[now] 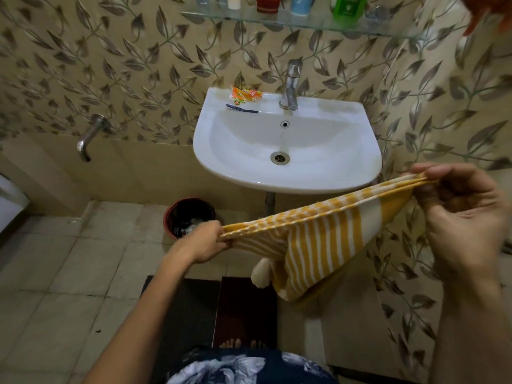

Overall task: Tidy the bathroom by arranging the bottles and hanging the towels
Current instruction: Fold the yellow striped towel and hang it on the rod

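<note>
Wall tap: chrome, mounted on the leaf-patterned tiles at far left, spout pointing down.
Bin: dark, red-rimmed, on the floor tiles below the left edge of the sink; contents unclear.
Left hand: low, in front of the bin; fingers curled tight round the left end of the towel, bunching the cloth.
Mat: dark, on the floor under the towel; bare toes visible at its near edge.
Towel: yellow and white, striped and checked; stretched between both hands, rising from lower left to upper right in front of the sink, the middle sagging in a fold toward the mat.
Sink: white, wall-mounted, drain at centre of the bowl.
Orange packet: lying on the back left ledge of the sink, just behind a dark, thin item too small to identify.
Tap: chrome, upright at the back of the sink, right of the packet.
Glass shelf: on the wall above the sink, carrying a row of bottles in white, red, blue and green, all upright, tops cut off by the frame.
Right hand: higher and nearer, at the right of the sink; thumb and fingers pinching the right end of the towel.
</note>
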A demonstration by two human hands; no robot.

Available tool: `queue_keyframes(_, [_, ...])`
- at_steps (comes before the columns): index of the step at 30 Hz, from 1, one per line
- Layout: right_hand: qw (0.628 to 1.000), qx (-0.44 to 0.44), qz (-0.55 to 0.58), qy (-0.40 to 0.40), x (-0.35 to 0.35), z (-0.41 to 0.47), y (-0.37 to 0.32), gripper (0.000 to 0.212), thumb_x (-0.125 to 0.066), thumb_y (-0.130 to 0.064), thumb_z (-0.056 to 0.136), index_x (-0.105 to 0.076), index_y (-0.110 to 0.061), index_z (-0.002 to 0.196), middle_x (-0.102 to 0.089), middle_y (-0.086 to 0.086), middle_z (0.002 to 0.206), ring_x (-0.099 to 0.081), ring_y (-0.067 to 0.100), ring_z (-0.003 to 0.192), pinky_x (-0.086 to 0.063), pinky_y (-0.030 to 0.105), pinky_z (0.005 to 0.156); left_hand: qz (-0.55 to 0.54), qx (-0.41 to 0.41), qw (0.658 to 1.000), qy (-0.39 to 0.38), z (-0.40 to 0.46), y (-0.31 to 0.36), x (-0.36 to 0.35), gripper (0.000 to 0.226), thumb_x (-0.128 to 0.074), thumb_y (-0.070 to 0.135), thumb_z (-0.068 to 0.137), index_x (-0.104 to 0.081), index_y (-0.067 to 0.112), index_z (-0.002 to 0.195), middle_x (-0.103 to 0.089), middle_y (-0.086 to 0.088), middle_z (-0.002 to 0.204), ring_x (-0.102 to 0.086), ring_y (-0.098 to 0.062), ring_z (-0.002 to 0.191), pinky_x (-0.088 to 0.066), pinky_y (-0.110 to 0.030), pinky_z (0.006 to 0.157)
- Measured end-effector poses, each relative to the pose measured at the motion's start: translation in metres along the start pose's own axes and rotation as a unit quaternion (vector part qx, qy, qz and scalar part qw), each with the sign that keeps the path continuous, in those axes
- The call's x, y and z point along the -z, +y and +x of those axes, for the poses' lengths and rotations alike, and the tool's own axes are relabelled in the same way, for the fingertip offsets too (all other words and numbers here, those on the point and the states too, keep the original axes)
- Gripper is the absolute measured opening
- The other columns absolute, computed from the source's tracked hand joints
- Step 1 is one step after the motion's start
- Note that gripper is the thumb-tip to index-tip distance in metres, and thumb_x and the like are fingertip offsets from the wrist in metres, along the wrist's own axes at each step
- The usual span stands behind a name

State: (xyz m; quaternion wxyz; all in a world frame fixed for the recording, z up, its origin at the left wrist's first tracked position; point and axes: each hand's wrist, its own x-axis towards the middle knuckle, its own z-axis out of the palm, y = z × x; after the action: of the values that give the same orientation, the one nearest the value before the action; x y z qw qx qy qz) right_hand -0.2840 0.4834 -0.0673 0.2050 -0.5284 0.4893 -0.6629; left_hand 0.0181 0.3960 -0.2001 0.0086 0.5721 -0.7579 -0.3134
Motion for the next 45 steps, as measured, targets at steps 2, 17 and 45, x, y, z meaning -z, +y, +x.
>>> queue_keyframes(2, [0.999, -0.009, -0.044, 0.017, 0.008, 0.005, 0.007, 0.043, -0.054, 0.01, 0.085, -0.061, -0.033, 0.083, -0.072, -0.019, 0.087, -0.067, 0.002, 0.09, -0.053, 0.026, 0.091, -0.033, 0.006, 0.998, 0.047, -0.003, -0.007, 0.015, 0.026, -0.072, 0.029, 0.08, -0.065, 0.005, 0.074, -0.063, -0.014, 0.086, -0.061, -0.029, 0.079, -0.049, -0.042, 0.073])
queue_keyframes(17, [0.995, -0.043, -0.084, -0.031, 0.002, 0.008, 0.05, 0.051, -0.056, 0.017, 0.079, -0.061, -0.029, 0.059, -0.074, -0.017, 0.09, -0.068, 0.009, 0.098, -0.054, 0.021, 0.085, -0.002, 0.168, 0.92, 0.354, -0.056, 0.026, 0.095, 0.081, -0.056, 0.083, 0.046, -0.054, 0.003, 0.055, -0.05, -0.01, 0.056, -0.046, -0.017, 0.049, -0.034, -0.026, 0.044])
queue_keyframes(45, [0.976, -0.021, -0.179, -0.125, -0.032, 0.042, 0.01, 0.054, -0.042, 0.027, 0.07, -0.064, -0.021, 0.061, -0.065, -0.012, 0.089, -0.063, -0.005, 0.087, -0.055, 0.017, 0.08, -0.007, -0.289, 0.948, 0.135, -0.045, 0.048, 0.035, 0.054, -0.065, 0.006, 0.081, -0.041, 0.049, 0.104, -0.043, 0.02, 0.134, -0.056, -0.01, 0.107, -0.053, -0.037, 0.086])
